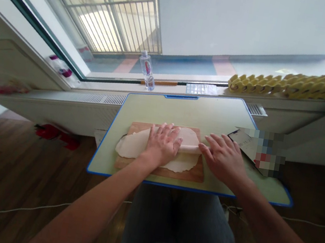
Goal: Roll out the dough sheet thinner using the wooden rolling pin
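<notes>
A wide, uneven sheet of dough [132, 146] lies on a wooden cutting board [178, 175], overhanging its left side. Across the dough rests a pale rolling pin [189, 148]. My left hand [163, 142] lies flat over the pin's left part, fingers stretched forward and slightly spread; its palm hides that end. At the pin's right end is my right hand [223, 153], fingers extended and apart, with the thumb side touching the tip. Neither hand's fingers wrap round the pin.
The board sits on a small blue-edged table [213, 109]. A phone-like object [244, 142], partly pixelated, lies at right. On the windowsill stand a plastic bottle [147, 71], a pill-like tray [197, 88] and yellow egg cartons [285, 85]. A white cable [28, 208] crosses the floor.
</notes>
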The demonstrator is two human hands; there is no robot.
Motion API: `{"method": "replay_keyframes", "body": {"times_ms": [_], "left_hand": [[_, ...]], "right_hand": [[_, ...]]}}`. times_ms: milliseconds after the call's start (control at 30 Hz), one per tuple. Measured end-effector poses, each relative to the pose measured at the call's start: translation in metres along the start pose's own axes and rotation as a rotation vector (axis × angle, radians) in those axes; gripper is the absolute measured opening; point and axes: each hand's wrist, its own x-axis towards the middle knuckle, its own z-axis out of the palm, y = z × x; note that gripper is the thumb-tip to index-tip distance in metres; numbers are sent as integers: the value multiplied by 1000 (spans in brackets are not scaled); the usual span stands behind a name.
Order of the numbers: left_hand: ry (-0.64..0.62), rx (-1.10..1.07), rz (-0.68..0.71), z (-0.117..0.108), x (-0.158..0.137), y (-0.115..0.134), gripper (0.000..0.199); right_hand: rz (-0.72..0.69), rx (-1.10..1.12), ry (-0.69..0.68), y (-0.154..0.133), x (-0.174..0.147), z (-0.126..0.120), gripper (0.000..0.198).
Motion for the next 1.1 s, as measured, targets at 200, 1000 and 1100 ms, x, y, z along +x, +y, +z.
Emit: {"method": "replay_keyframes", "body": {"times_ms": [200, 1000, 1100], "left_hand": [[52, 15, 33, 0, -47, 13, 65], [42, 14, -90, 1, 34, 6, 60], [18, 10, -101, 2, 52, 3, 61]], "right_hand": [[-103, 205, 66, 5, -39, -6, 41], [121, 130, -67, 10, 24, -6, 51], [153, 92, -58, 10, 40, -2, 53]]}}
